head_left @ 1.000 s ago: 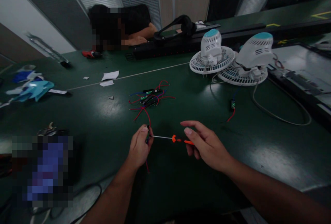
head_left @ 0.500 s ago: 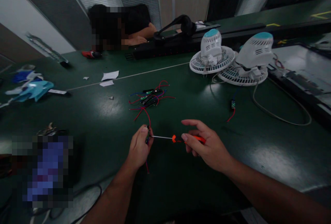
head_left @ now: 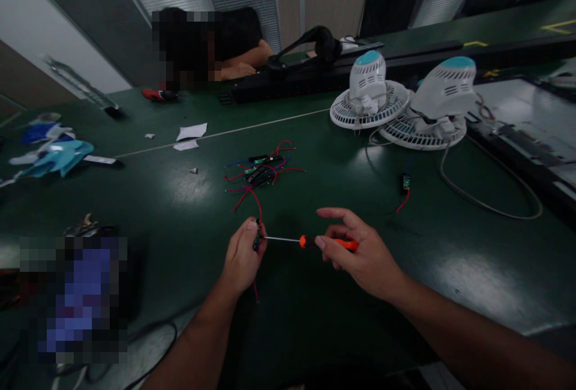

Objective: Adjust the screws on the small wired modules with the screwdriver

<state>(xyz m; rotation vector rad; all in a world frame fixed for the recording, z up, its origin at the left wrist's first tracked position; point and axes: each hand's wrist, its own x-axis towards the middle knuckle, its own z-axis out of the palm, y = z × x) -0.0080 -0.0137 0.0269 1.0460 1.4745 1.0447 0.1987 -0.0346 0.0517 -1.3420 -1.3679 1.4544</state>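
The table (head_left: 342, 183) carries two fans (head_left: 369, 72). Nearer, the right hand (head_left: 360, 246), forefinger extended, and left hand (head_left: 243, 255) have fingers clamped, respectively, on a screwdriver (head_left: 308, 241), pointing leftward, and a small board (head_left: 257, 237).

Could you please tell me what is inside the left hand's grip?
The left hand holds a small circuit module, partly visible, with a red wire beyond it. The hand covers the rest, so its hidden side cannot be seen.
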